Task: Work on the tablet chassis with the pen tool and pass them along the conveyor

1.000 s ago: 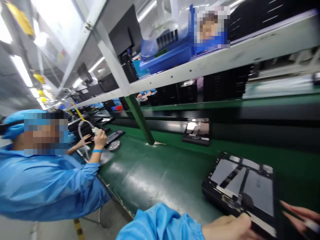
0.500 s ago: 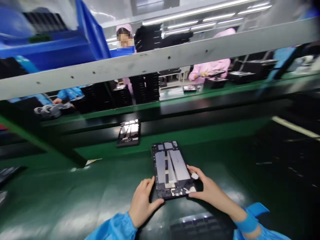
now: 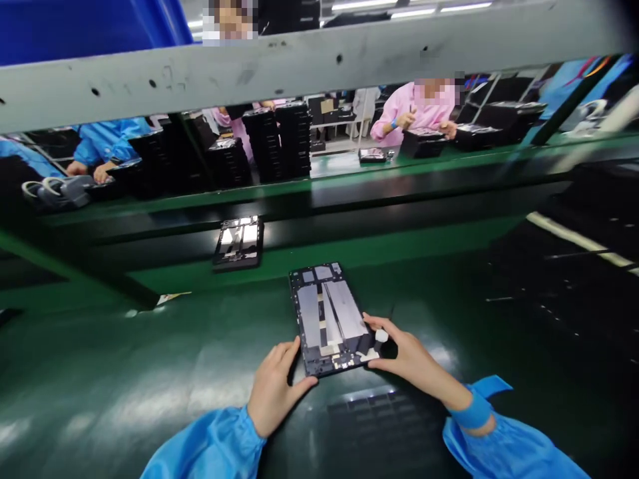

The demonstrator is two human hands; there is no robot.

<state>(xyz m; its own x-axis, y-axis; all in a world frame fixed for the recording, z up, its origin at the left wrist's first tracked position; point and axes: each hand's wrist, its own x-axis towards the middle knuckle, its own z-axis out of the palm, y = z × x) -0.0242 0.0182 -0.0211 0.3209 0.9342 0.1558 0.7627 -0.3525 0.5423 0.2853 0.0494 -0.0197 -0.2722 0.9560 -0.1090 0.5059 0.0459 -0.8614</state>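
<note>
An opened tablet (image 3: 337, 306), its battery panels and circuit parts bare, lies face up above the green bench in front of me. My left hand (image 3: 277, 386) grips its lower left corner, thumb along the bottom edge and fingers on the side. Around the lower right corner is my right hand (image 3: 399, 346), fingers on the right edge and thumb at the bottom. A small white piece (image 3: 381, 335) sits by the right fingers; whether it is attached to the tablet I cannot tell.
A second opened tablet (image 3: 238, 243) lies on the dark strip behind. A green post (image 3: 114, 279) stands left, dark stacked material (image 3: 564, 266) right. A grey beam (image 3: 309, 63) crosses above. Beyond, co-workers in pink (image 3: 399, 113) and blue (image 3: 110, 140) sit near stacked black trays (image 3: 279, 143).
My view has tipped downward, so the bench and shelf sit higher in it. Both hands keep their grip on the tablet. The pink-sleeved co-worker's hands have shifted.
</note>
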